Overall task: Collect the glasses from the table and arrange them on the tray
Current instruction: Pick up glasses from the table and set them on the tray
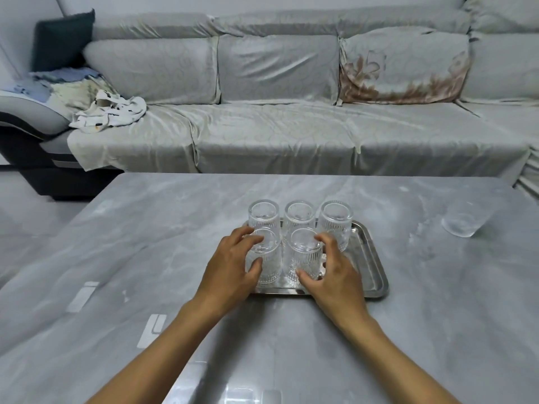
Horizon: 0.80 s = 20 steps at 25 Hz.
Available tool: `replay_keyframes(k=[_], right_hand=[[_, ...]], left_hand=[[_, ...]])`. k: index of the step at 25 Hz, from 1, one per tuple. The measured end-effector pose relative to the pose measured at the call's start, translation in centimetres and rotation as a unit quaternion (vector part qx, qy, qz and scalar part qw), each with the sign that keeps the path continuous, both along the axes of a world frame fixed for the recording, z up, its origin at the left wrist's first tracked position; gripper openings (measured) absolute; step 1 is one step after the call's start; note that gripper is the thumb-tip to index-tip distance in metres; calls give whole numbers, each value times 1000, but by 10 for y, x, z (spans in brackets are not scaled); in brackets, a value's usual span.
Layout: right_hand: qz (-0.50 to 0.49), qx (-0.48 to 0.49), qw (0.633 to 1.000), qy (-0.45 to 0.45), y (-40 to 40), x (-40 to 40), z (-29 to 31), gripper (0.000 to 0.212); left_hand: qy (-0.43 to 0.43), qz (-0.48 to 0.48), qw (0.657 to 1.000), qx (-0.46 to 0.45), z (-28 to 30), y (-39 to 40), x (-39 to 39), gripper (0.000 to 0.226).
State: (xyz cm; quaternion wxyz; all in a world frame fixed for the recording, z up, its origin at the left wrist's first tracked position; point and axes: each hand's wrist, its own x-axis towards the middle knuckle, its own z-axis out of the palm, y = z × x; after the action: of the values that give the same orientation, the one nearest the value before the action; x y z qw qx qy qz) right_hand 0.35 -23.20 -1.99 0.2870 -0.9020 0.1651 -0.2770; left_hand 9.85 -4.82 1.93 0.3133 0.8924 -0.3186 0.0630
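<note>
A shiny metal tray (372,259) sits mid-table with several ribbed clear glasses upright on it. Three stand in the back row: left (263,214), middle (299,215) and right (335,221). Two stand in the front row. My left hand (230,269) wraps the front left glass (267,258), thumb and fingers on its sides. My right hand (332,275) grips the front middle glass (304,255) the same way. The tray's front right corner is bare. One more glass (462,224) stands on the table, far right of the tray.
The grey marble table (175,243) runs to a far edge just before a long grey sofa (277,126). Crumpled cloths (108,110) lie on the sofa's left end. Floor shows at the left of the table.
</note>
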Motion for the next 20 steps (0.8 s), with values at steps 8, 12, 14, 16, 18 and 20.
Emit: replay_keyframes(k=[8,12,14,16,18,20], right_hand=[[5,-61,998,10,-2,2,1,75],[13,-60,998,25,-3,0,2,76],[13,-59,998,36,-4,-4,3,81],[3,-44,998,36,-7,-9,5,85],[-7,-23,1000,17,-15,-18,12,81],[-23,-27,999,-2,-35,-29,21,68]], left_hand=[[-1,-3,1000,2,2,1,4,40],[-2,-14,1000,8,1,3,5,44],[3,-18,1000,17,2,5,4,49],[-1,-15,999,33,6,5,-1,52],[-29,-5,999,41,14,-1,-9,54],[-74,-12,997,24,25,-16,-18,55]])
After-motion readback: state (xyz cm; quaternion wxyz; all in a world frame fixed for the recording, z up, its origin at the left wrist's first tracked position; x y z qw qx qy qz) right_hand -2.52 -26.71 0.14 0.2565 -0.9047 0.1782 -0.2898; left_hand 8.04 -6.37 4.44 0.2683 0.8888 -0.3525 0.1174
